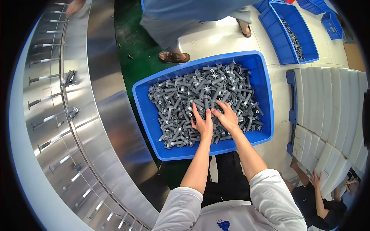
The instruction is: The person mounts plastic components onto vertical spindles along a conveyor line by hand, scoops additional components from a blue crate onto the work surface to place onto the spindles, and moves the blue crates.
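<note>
A large blue bin [140,111] in front of me holds a heap of grey plastic tubular parts [177,92], some with star-shaped ends. Both hands reach into the heap from the near side. My left hand [203,124] rests on the parts with thumb and fingers apart. Beside it, my right hand [228,118] lies on the same heap, its fingers also spread. The two thumbs are close together, and grey parts show between and around the hands. Some lower fingers are hidden, and I see no single part firmly gripped.
To the left runs a steel conveyor [111,96] with a row of metal pegs and small clusters of grey parts [68,78]. Another person stands beyond the bin. Another blue bin [275,38] and white stacked blocks [327,100] are on the right, with people seated lower right.
</note>
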Tool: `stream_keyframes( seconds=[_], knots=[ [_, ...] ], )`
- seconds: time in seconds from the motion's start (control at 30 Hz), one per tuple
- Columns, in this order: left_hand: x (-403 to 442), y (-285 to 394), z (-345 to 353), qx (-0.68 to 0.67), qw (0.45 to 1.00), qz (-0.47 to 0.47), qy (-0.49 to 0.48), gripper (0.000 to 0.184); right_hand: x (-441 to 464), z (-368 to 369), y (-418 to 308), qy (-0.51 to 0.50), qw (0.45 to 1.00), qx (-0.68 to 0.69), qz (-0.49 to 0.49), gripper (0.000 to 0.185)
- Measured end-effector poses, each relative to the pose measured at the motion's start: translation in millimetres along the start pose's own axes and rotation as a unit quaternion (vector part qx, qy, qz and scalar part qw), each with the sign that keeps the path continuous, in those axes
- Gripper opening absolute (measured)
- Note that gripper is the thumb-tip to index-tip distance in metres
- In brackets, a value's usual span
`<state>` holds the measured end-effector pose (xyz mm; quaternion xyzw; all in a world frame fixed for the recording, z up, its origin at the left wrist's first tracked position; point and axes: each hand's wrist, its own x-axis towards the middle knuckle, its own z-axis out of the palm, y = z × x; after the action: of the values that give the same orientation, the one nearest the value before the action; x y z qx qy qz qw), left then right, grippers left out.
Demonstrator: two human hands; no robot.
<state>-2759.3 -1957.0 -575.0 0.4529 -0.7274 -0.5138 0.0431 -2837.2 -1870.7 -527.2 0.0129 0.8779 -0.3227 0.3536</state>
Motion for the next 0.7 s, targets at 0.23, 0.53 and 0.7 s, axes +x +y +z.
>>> stream_keyframes(
  seconds=[0.23,0.53,0.7],
  knots=[
    [-70.2,77.9,-56.7,-0.011,0.998,0.055,0.022,0.077,-89.9,-48.4,-37.3,0.063,0.992,0.022,-0.107,0.060],
    [-231.6,259.2,-257.8,-0.032,0.985,0.151,0.076,0.075,-346.0,-138.0,-181.1,0.107,0.980,0.077,-0.147,0.055],
    [-355.4,342.1,-338.2,-0.004,0.985,0.156,0.073,0.075,-490.3,-198.9,-213.1,0.125,0.971,0.096,-0.182,0.058]
  ],
)
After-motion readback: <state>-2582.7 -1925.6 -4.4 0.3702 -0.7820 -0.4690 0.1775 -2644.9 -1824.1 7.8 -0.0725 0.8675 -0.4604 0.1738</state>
